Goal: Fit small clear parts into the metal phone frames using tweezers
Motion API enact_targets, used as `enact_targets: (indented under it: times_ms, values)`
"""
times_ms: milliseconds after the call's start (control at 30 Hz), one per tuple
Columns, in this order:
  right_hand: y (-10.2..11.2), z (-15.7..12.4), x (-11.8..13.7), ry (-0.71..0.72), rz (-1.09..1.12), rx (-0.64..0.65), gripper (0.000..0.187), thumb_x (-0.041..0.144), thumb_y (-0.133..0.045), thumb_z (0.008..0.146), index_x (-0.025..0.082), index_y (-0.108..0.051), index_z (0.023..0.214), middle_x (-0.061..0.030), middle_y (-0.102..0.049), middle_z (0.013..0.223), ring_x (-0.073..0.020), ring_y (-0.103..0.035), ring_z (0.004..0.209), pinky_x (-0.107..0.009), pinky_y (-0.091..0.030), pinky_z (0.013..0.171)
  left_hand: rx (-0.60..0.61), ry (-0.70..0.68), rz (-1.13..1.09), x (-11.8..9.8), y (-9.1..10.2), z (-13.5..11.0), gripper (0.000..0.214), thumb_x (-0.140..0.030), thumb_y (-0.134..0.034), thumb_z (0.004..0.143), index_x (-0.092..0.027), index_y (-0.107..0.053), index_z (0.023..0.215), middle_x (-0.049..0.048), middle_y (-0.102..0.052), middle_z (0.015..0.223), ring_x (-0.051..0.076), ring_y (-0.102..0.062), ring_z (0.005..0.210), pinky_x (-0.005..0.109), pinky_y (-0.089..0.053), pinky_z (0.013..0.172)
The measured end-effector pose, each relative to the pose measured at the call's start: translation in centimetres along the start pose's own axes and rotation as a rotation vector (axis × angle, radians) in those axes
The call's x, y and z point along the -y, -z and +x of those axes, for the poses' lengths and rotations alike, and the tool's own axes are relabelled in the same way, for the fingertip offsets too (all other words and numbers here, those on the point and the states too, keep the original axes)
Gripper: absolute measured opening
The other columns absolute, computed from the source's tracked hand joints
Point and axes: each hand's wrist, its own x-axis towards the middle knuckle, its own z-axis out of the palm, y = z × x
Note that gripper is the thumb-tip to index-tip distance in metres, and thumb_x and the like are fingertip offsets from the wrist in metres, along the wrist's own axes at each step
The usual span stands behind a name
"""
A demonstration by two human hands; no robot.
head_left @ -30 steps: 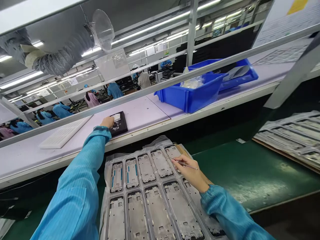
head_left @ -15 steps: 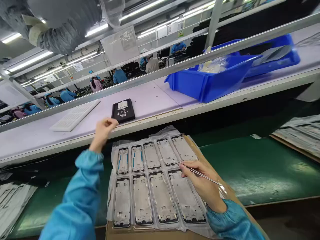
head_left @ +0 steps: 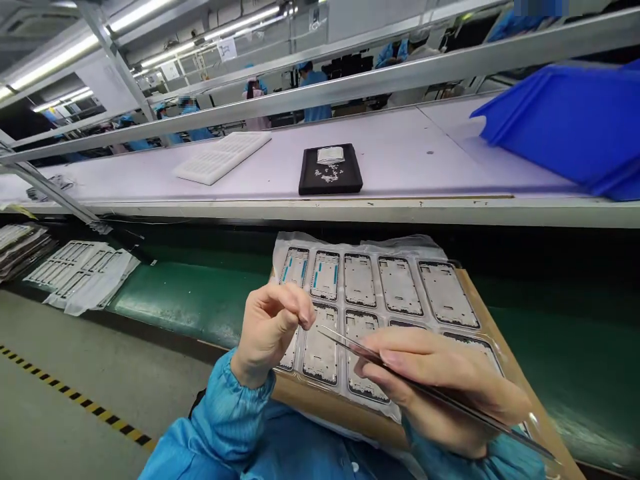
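One pinch on my left: my left hand (head_left: 270, 333) holds its fingertips together above the metal phone frames (head_left: 400, 287) in their clear plastic tray (head_left: 360, 243), nothing I can make out between them. My right hand (head_left: 440, 380) clamps steel tweezers (head_left: 345, 342), tips just beside those fingertips.

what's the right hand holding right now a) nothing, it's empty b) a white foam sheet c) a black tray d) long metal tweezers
d, the right hand pinches the long metal tweezers between its fingers
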Motion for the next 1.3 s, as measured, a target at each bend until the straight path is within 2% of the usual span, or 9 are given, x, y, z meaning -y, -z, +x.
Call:
enact_targets:
  times_ms: [167, 300, 433, 600, 733, 833, 933, 1067, 1300]
  values:
    - [-3.1, 0.5, 1.1, 0.054, -0.096, 0.072, 0.027, 0.005, -0.075, 0.082, 0.025, -0.074, 0.1, -0.0031, -0.082, 0.081, -0.0177, -0.078, 0.066, -0.023, -0.065, 0.058, -0.018, 0.006, -0.057, -1.3, 1.3, -1.7, 0.015, -0.028, -0.085, 0.08, -0.021, -0.073, 0.077, -0.0003, -0.066, 0.07, 0.009, -0.057, 0.059, 0.021, -0.047, 0.056]
    - [-5.3, 0.5, 1.9, 0.047, -0.127, 0.078, 0.028, 0.003, -0.075, 0.08, 0.023, -0.074, 0.1, -0.0037, -0.082, 0.083, -0.0182, -0.079, 0.068, -0.023, -0.065, 0.057, 0.004, 0.035, -0.122, -2.6, 2.4, -2.6, 0.007, -0.024, -0.082, 0.083, -0.022, -0.076, 0.08, 0.0013, -0.072, 0.077, 0.01, -0.064, 0.06, 0.021, -0.052, 0.054]
    - [-6.9, -0.1, 2.6, 0.008, -0.133, 0.052, 0.024, 0.006, -0.075, 0.082, 0.023, -0.075, 0.099, -0.0044, -0.082, 0.084, -0.0201, -0.079, 0.067, -0.026, -0.066, 0.057, -0.007, 0.035, -0.123, -3.8, 3.4, -3.4, 0.006, -0.024, -0.083, 0.082, -0.022, -0.078, 0.082, 0.0014, -0.073, 0.076, 0.011, -0.066, 0.057, 0.02, -0.053, 0.051]
    - [-9.3, -0.9, 3.5, -0.038, -0.111, -0.019, 0.018, 0.011, -0.075, 0.085, 0.023, -0.075, 0.099, -0.0041, -0.082, 0.082, -0.0191, -0.078, 0.064, -0.026, -0.066, 0.055, -0.016, -0.01, -0.118, -5.2, 5.3, -4.2, 0.007, -0.02, -0.085, 0.079, -0.021, -0.078, 0.081, 0.0012, -0.072, 0.076, 0.009, -0.066, 0.061, 0.018, -0.056, 0.053]
    - [-11.4, -1.2, 3.9, -0.08, -0.104, -0.003, 0.013, 0.015, -0.074, 0.088, 0.024, -0.075, 0.097, -0.0028, -0.081, 0.077, -0.0179, -0.077, 0.062, -0.024, -0.065, 0.054, -0.027, -0.076, -0.082, -6.0, 6.6, -5.1, 0.013, -0.016, -0.087, 0.076, -0.023, -0.077, 0.08, -0.0006, -0.071, 0.076, 0.009, -0.066, 0.064, 0.017, -0.056, 0.055]
    - [-12.5, -1.5, 4.1, -0.141, -0.108, -0.003, 0.019, 0.011, -0.076, 0.084, 0.025, -0.076, 0.095, -0.0025, -0.081, 0.078, -0.0187, -0.077, 0.061, -0.025, -0.066, 0.055, -0.058, -0.124, 0.014, -6.5, 7.4, -6.0, 0.015, -0.016, -0.088, 0.074, -0.024, -0.076, 0.076, -0.001, -0.07, 0.072, 0.01, -0.064, 0.061, 0.02, -0.055, 0.054]
    - [-13.2, -1.8, 4.3, -0.172, -0.109, -0.005, 0.026, 0.007, -0.078, 0.081, 0.027, -0.077, 0.097, -0.0025, -0.081, 0.08, -0.0205, -0.077, 0.062, -0.029, -0.067, 0.055, -0.106, -0.172, 0.112, -6.9, 8.0, -6.7, 0.014, -0.018, -0.089, 0.072, -0.024, -0.077, 0.075, 0.0008, -0.071, 0.07, 0.013, -0.066, 0.062, 0.023, -0.056, 0.055]
    - [-13.6, -2.2, 4.3, -0.191, -0.099, -0.005, 0.026, 0.009, -0.078, 0.082, 0.028, -0.077, 0.1, -0.0021, -0.082, 0.083, -0.0208, -0.077, 0.064, -0.03, -0.067, 0.056, -0.099, -0.175, 0.128, -7.1, 8.3, -7.1, 0.014, -0.019, -0.089, 0.073, -0.027, -0.079, 0.078, 0.0011, -0.073, 0.072, 0.014, -0.066, 0.063, 0.024, -0.056, 0.056]
    - [-12.5, -2.3, 3.8, -0.248, -0.036, 0.003, 0.028, 0.005, -0.078, 0.081, 0.027, -0.077, 0.098, -0.0031, -0.082, 0.086, -0.0217, -0.078, 0.068, -0.031, -0.067, 0.058, -0.096, -0.152, 0.145, -6.6, 7.5, -6.4, 0.013, -0.021, -0.089, 0.072, -0.024, -0.077, 0.071, 0.0015, -0.072, 0.068, 0.013, -0.064, 0.059, 0.028, -0.056, 0.059]
